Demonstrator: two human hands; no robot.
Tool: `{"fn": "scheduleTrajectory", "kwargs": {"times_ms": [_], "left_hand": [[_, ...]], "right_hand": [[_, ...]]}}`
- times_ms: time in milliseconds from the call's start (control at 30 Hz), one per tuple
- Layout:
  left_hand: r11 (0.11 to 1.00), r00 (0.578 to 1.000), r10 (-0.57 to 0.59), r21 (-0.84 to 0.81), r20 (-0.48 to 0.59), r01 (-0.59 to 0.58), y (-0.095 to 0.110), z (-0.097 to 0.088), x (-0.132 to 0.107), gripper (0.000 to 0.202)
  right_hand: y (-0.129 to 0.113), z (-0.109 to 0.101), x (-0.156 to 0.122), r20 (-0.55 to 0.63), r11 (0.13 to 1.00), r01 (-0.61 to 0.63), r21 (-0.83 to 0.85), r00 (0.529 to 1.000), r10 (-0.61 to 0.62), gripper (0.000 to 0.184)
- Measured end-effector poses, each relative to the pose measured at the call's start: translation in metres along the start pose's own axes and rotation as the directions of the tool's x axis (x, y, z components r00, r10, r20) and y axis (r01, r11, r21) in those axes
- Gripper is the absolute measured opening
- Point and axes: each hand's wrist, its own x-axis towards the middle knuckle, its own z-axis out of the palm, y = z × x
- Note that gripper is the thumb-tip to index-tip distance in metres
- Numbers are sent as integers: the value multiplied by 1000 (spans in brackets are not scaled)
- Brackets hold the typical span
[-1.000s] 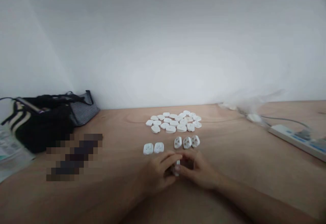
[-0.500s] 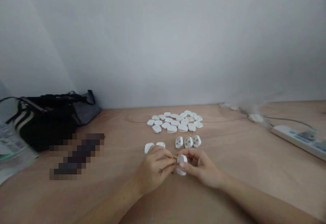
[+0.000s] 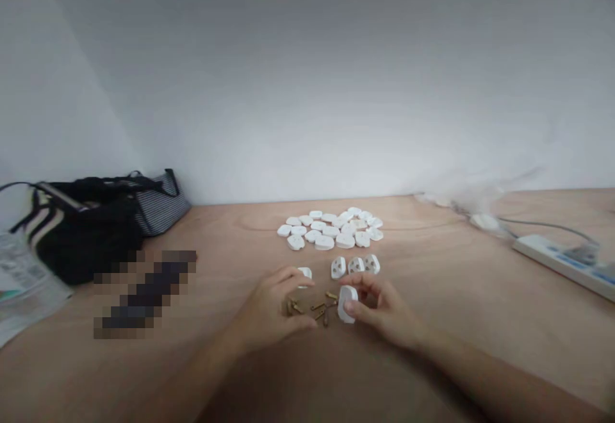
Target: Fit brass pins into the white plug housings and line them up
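Between the thumb and fingers of my right hand (image 3: 384, 311) is a white plug housing (image 3: 347, 304), held upright just above the table. My left hand (image 3: 273, 307) hovers with thumb and fingers apart, nothing visible between them. Under and beside it lie several small brass plug pins (image 3: 319, 311), partly hidden by the hand. Just behind its fingertips sits a white plug cover (image 3: 305, 275), partly covered. Three white plug housings (image 3: 355, 268) with dark openings stand in a row behind my right hand.
A cluster of white plug covers (image 3: 324, 242) spreads across the back of the wooden table (image 3: 216, 359). On the left are a black bag (image 3: 91, 231) and a blurred-out dark object (image 3: 148, 291). A power strip (image 3: 567, 259) and clear plastic (image 3: 473, 195) lie on the right.
My left hand has let go of a brass pin at the plug housing, moved left and opened over the pins. My right hand still holds the housing, now slightly further right.
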Motion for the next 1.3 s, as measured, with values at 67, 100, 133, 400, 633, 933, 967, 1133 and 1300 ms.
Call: {"fn": "scheduleTrajectory", "kwargs": {"times_ms": [67,100,133,400,633,933,967,1133,1300], "left_hand": [[997,997,53,-60,-58,-56,9,9,2,62],[992,994,96,-80,-60,-101,13,13,3,69],[985,988,142,-91,-59,-147,16,17,3,72],[964,965,242,-87,-106,-251,25,25,5,50],[996,987,31,90,-155,-18,-5,8,27,38],[989,993,32,143,111,-48,-39,17,63,36],[989,992,36,135,123,-53,-41,18,64,36],[994,992,1,104,129,-15,-48,18,60,56],[998,992,42,38,120,-47,-48,19,50,54]], "right_hand": [[-2,3,-2,53,998,21,62,998,-24,49],[-3,4,-3,84,995,29,96,996,-38,50],[-4,5,-4,112,992,33,124,993,-47,51],[-8,12,-7,171,975,27,221,983,-66,53],[2,-3,-3,-133,975,150,-165,976,-172,42],[8,-21,1,-291,914,107,-391,928,-233,34],[9,-22,1,-280,900,114,-420,927,-248,33],[6,-26,0,-175,727,155,-668,918,-357,18],[-8,-25,16,3,442,177,-879,930,-367,20]]}}
